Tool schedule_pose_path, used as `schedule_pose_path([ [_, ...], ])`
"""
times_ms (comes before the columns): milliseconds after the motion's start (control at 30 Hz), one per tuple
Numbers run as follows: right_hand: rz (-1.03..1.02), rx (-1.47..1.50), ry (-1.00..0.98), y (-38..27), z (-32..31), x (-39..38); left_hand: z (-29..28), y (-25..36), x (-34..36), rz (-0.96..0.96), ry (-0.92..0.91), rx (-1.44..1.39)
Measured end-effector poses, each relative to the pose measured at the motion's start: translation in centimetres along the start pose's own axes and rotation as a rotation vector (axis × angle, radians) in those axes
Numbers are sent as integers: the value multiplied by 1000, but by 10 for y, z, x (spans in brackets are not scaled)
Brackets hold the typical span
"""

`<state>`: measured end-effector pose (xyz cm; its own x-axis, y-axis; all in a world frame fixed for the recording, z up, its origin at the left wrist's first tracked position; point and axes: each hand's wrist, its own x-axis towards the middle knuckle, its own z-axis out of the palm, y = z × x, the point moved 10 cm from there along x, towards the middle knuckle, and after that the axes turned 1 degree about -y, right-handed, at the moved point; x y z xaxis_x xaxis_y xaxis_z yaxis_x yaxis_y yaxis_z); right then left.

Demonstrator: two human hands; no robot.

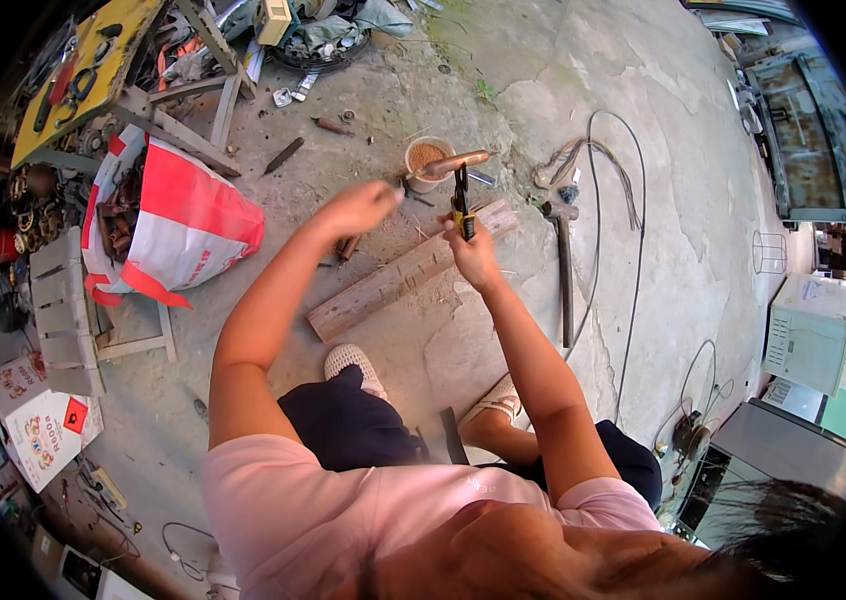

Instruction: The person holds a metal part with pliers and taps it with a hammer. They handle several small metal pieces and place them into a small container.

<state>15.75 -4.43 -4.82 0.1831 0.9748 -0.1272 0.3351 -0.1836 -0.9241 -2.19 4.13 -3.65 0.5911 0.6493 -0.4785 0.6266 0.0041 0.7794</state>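
Observation:
My right hand (pixel 470 240) grips black-and-yellow pliers (pixel 463 214), whose jaws are on a short copper tube (pixel 463 160) held over a white cup (pixel 423 165) of copper-coloured granules. My left hand (pixel 365 208), a little blurred, is left of and below the cup with fingers curled; what it may hold is too small to make out. A wooden beam (pixel 393 280) lies diagonally below both hands, with some short dark metal pieces (pixel 349 246) near its upper side.
At left are a red-and-white bag (pixel 193 210) of metal scrap, a wooden stool (pixel 68 310), and a yellow-topped bench (pixel 63 100) with tools. A hammer (pixel 563 270) and looped cables (pixel 603 170) lie right of the beam. Appliances (pixel 808 330) line the right side.

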Motion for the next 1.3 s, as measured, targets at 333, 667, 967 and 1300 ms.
schedule_pose_path([
  [333, 30, -242, -94, -3, -10, 13, -11, 59, -2, 236, 78, -345],
  [667, -84, -462, -43, -30, -24, 23, -14, 60, -2, 176, 212, -121],
  [967, -200, -568, -33, -23, -32, 51, -9, 51, 15, 50, 219, -2],
  [1300, -204, -655, -44, -26, -35, 59, -9, 47, 22, 55, 342, 47],
])
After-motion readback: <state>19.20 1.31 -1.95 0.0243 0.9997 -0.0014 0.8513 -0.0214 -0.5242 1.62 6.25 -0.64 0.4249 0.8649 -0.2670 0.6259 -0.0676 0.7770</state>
